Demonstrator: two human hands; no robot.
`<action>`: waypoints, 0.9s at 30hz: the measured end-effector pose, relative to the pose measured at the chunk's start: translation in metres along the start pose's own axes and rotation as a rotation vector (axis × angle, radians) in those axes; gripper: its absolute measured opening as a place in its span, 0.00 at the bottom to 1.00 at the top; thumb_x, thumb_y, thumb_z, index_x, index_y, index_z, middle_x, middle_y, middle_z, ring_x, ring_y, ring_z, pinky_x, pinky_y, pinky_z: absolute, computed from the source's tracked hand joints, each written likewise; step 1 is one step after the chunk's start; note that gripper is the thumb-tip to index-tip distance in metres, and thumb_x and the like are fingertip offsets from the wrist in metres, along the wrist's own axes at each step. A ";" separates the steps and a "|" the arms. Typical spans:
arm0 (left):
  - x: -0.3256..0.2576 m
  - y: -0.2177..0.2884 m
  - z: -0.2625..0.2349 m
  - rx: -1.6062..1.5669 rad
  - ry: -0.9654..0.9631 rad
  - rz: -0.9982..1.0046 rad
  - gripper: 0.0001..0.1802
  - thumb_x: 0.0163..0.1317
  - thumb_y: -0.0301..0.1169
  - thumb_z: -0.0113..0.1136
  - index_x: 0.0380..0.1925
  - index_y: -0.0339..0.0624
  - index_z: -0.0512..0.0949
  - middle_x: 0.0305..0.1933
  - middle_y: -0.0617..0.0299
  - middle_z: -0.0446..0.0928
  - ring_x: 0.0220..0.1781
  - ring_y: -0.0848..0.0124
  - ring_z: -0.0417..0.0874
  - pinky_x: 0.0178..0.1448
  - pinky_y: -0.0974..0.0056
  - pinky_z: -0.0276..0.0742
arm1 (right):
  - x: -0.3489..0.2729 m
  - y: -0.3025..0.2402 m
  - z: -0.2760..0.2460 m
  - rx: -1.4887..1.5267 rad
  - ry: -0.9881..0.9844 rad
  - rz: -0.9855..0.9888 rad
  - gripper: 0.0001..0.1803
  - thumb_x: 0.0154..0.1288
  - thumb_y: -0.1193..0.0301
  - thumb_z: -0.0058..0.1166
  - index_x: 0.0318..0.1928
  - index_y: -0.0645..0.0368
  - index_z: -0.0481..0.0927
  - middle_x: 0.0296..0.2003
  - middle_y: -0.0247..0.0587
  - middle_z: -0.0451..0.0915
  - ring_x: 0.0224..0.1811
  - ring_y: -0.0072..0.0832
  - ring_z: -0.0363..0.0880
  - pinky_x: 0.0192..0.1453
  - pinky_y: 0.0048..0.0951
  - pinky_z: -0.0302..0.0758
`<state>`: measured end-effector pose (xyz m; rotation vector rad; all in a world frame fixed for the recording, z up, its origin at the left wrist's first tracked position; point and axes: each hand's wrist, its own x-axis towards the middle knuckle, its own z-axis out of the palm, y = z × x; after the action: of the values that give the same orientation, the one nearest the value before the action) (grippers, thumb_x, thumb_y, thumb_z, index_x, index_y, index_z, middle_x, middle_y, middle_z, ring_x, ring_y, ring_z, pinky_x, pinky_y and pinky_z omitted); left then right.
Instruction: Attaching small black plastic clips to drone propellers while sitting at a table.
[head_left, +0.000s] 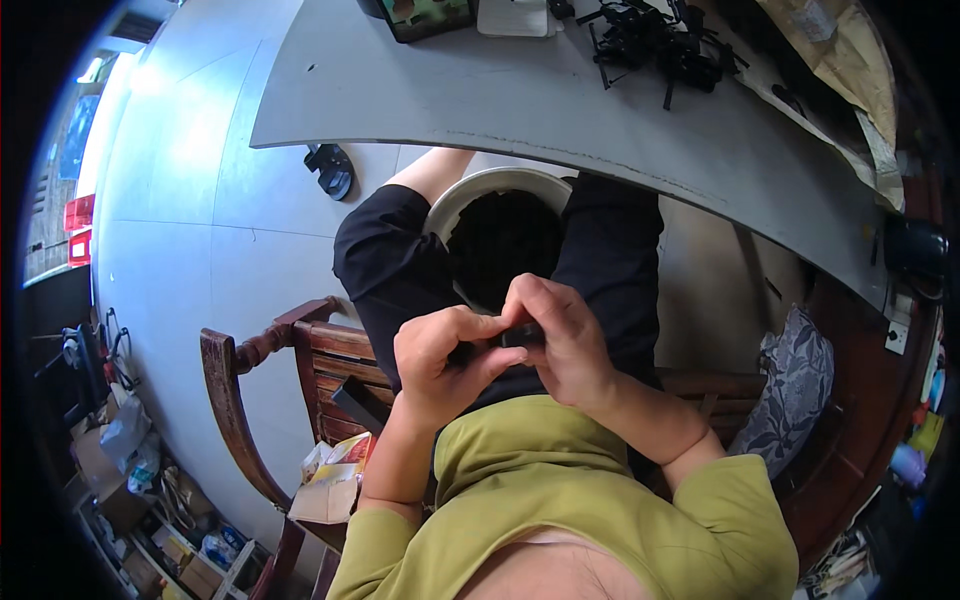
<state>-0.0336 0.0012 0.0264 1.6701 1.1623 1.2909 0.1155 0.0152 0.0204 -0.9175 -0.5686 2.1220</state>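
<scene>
Both my hands meet over my lap, just below a white bucket (480, 190) that stands between my knees and is dark inside. My left hand (445, 355) and my right hand (560, 340) pinch the same small black part (518, 335) between thumbs and fingers. Most of the part is hidden by my fingers. I sit on a wooden chair (250, 360) in black shorts and an olive shirt.
A grey tabletop (520, 100) curves across the top, carrying a heap of black parts (660, 40), a dark tray (430, 18) and brown paper (840, 50). A black sandal (332, 170) lies on the tiled floor. A patterned cushion (795, 390) rests right; boxes clutter the lower left.
</scene>
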 end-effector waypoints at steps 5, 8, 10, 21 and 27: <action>0.001 0.004 -0.008 -0.024 -0.085 -0.025 0.17 0.38 0.31 0.75 0.22 0.36 0.76 0.19 0.58 0.76 0.17 0.69 0.76 0.22 0.72 0.69 | 0.000 -0.005 -0.009 -0.468 -0.163 -0.207 0.17 0.70 0.60 0.43 0.28 0.60 0.70 0.19 0.26 0.65 0.21 0.10 0.60 0.23 0.16 0.60; 0.003 0.002 -0.021 -0.120 -0.253 -0.004 0.17 0.38 0.35 0.74 0.22 0.37 0.76 0.17 0.58 0.74 0.16 0.66 0.76 0.20 0.70 0.67 | -0.003 -0.013 -0.014 -0.525 -0.428 -0.144 0.17 0.70 0.58 0.41 0.36 0.60 0.70 0.19 0.26 0.64 0.21 0.13 0.59 0.25 0.18 0.60; 0.007 0.002 -0.024 -0.152 -0.340 0.073 0.17 0.38 0.35 0.74 0.22 0.38 0.76 0.16 0.60 0.73 0.16 0.66 0.75 0.19 0.69 0.65 | -0.005 -0.021 -0.014 -0.477 -0.578 -0.008 0.19 0.70 0.56 0.40 0.41 0.61 0.69 0.22 0.30 0.65 0.26 0.12 0.60 0.28 0.18 0.61; 0.004 0.000 -0.023 -0.252 -0.533 0.125 0.15 0.40 0.38 0.72 0.21 0.42 0.77 0.17 0.65 0.75 0.16 0.68 0.75 0.18 0.68 0.64 | -0.021 -0.024 -0.014 -0.804 -0.800 -0.002 0.17 0.70 0.60 0.39 0.43 0.63 0.68 0.26 0.53 0.72 0.29 0.48 0.73 0.33 0.38 0.67; 0.004 -0.001 -0.025 -0.055 -0.280 0.034 0.17 0.41 0.38 0.72 0.26 0.38 0.77 0.21 0.59 0.76 0.20 0.66 0.79 0.25 0.70 0.71 | 0.011 -0.050 -0.009 -1.159 -0.712 -0.166 0.18 0.67 0.58 0.43 0.35 0.63 0.70 0.27 0.51 0.72 0.31 0.46 0.73 0.36 0.41 0.69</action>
<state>-0.0576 0.0055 0.0324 1.7699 0.9280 1.0573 0.1401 0.0557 0.0421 -0.5567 -2.2769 1.8218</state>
